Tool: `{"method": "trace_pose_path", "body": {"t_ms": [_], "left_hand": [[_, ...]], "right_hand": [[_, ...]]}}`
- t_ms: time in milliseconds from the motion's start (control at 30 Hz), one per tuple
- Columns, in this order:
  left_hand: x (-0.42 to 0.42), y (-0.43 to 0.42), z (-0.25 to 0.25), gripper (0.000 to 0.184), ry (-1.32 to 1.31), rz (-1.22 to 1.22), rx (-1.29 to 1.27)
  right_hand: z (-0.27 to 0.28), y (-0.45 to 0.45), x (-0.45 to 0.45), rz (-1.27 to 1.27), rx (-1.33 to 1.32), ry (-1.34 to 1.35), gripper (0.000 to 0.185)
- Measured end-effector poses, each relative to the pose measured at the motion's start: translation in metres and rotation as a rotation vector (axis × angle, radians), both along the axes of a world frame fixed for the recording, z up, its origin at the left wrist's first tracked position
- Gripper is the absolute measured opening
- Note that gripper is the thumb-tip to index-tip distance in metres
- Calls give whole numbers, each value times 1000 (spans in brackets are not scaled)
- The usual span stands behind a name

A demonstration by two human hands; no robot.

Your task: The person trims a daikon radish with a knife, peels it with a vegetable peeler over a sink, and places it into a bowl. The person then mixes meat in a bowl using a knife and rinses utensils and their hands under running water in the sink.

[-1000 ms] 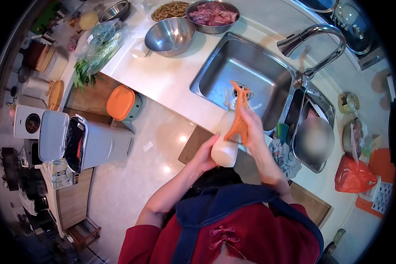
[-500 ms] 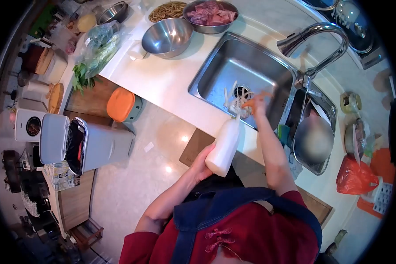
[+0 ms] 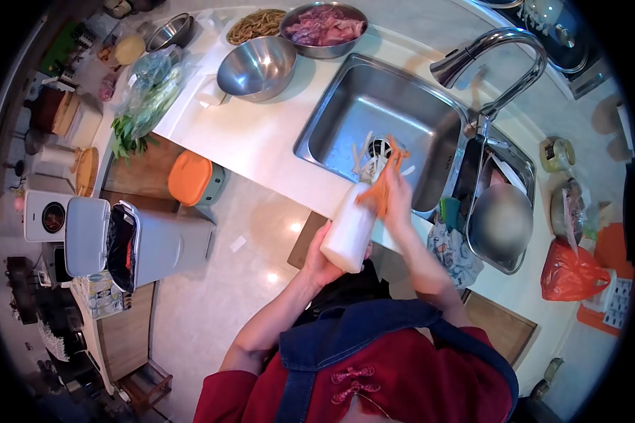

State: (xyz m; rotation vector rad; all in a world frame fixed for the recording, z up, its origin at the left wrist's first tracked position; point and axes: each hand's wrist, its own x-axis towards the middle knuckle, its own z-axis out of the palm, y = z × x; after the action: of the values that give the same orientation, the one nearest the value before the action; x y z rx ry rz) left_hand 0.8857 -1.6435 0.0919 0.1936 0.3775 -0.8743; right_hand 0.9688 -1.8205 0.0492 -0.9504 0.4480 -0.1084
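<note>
A long white daikon radish (image 3: 350,233) slants up towards the sink in the head view. My left hand (image 3: 322,257) is wrapped round its lower side. An orange peeler (image 3: 382,192) lies against the radish's upper part, gripped in my right hand (image 3: 398,200). Beyond the radish's far end, pale strips of peel (image 3: 368,165) lie in the steel sink (image 3: 409,95), around the drain (image 3: 379,146). My fingers partly cover the peeler, so its blade cannot be made out.
A chrome tap (image 3: 504,42) arches over the sink's right side. Left of the sink stand a steel bowl (image 3: 257,70), a bowl of raw meat (image 3: 324,28) and bagged greens (image 3: 148,106). A drying basin (image 3: 504,264) with a blurred bowl is at right; a bin (image 3: 169,243) stands left.
My right hand has drawn back from over the sink, bringing the peeler onto the radish's upper part. The radish has shifted slightly left and towards me, still in my left hand.
</note>
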Motion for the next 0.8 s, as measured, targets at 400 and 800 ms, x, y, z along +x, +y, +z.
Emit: {"method": "trace_pose_path", "body": {"t_ms": [400,800], "left_hand": [[8,-3,-16,53,-141,-65,235],[5,-10,-12,56,-1,-52,22]], "right_hand": [[-1,-20,43,182,127,180,28],[80,11,-21,311,-68,156,27]]}}
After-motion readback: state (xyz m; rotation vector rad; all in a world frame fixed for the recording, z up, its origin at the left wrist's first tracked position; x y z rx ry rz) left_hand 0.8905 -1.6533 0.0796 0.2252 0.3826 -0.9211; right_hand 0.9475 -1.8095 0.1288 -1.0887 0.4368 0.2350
